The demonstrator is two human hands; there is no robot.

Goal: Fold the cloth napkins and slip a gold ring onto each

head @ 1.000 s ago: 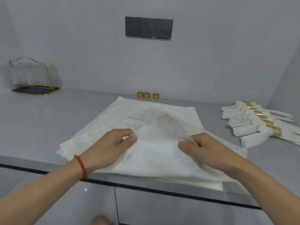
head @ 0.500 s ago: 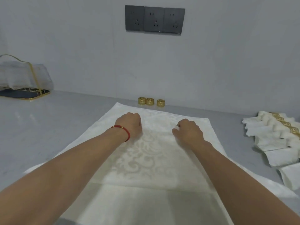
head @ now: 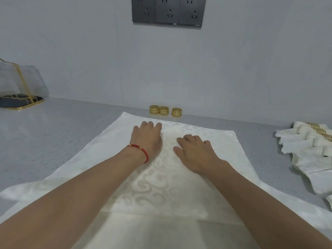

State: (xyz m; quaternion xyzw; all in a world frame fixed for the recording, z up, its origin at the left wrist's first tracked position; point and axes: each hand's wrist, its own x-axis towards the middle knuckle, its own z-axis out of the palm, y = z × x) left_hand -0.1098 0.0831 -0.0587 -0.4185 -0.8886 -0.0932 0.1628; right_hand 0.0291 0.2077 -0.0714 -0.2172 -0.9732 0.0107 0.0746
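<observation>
On the grey counter (head: 68,133) a white damask napkin (head: 161,186) lies spread flat, both hands pressing its far part: the left hand (head: 147,136) and right hand (head: 195,151) rest palm-down, fingers loosely bent, gripping nothing. It looks light, limp and prone to sliding (best pinched at corners or edges). Three gold rings (head: 165,110) wait just beyond its far edge.

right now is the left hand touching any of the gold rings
Apart. The head view shows the left hand on the napkin, with cloth and bare counter before the gold rings.
</observation>
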